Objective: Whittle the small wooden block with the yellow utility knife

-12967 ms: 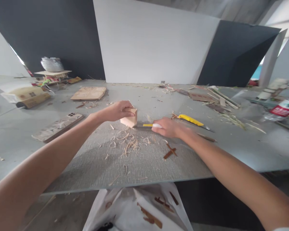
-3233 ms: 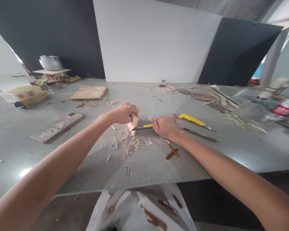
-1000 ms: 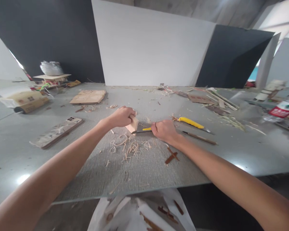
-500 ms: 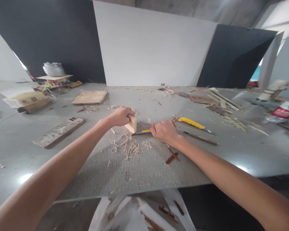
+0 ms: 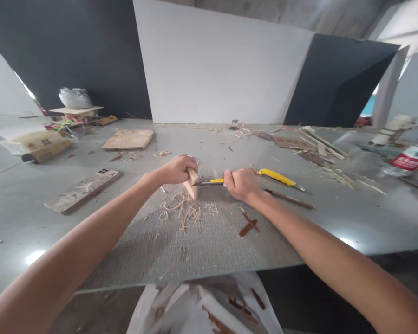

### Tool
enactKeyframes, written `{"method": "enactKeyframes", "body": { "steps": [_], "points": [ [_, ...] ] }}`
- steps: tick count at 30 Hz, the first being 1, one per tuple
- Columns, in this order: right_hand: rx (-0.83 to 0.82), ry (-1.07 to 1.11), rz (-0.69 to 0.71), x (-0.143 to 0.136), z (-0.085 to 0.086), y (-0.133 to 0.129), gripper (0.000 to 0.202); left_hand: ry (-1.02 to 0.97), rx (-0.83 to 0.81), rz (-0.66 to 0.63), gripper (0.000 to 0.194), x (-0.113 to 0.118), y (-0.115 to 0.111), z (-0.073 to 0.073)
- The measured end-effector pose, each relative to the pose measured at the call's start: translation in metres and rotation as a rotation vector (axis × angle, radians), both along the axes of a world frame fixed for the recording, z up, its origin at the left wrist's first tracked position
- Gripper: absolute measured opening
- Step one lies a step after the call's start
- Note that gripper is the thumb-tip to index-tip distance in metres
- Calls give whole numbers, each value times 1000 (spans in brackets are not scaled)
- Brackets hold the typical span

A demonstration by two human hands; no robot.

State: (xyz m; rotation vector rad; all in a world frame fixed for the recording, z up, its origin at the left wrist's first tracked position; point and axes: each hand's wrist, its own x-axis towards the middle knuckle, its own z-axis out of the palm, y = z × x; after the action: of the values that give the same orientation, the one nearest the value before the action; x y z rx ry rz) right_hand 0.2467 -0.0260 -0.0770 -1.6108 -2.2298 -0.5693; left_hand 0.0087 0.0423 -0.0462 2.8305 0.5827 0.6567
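Note:
My left hand (image 5: 183, 169) is closed around a pale wooden block (image 5: 192, 189), held on end at a tilt just above or on the table. In my right hand (image 5: 242, 183) is a knife (image 5: 209, 183) with a narrow dark blade; a yellow piece shows along it, and my fingers hide the handle. The blade's tip end lies against the block's face. Curled wood shavings (image 5: 191, 215) are scattered below the block. Right of my right hand lie a yellow-handled cutter (image 5: 277, 176) and a thin brown-handled tool (image 5: 290, 199).
A phone (image 5: 83, 191) lies left of my left forearm. Farther back is a flat wooden board (image 5: 128, 138). Two crossed brown strips (image 5: 249, 224) lie near my right wrist. Wood scraps (image 5: 322, 141) and a red-labelled bottle (image 5: 411, 158) are at the right. The table's front edge (image 5: 181, 279) is close.
The knife and my right hand have shifted slightly right and up. The block has tilted in my left hand, and the blade now crosses higher on it.

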Motion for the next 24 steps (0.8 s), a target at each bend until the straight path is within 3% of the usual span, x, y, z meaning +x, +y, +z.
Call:
{"method": "enactKeyframes", "body": {
  "steps": [5,11,18,24],
  "points": [
    [-79,-72,-10,-6,-6,0,61,-31,-1,-30,33,-1,2,-1],
    [-143,-129,29,-12,0,-5,59,-36,18,-25,31,-2,4,-3],
    [-229,112,35,-3,6,-6,72,36,56,4,28,-7,3,-2],
    [-243,174,111,-3,17,-10,65,72,27,-20,24,-7,2,2]
  ]
}}
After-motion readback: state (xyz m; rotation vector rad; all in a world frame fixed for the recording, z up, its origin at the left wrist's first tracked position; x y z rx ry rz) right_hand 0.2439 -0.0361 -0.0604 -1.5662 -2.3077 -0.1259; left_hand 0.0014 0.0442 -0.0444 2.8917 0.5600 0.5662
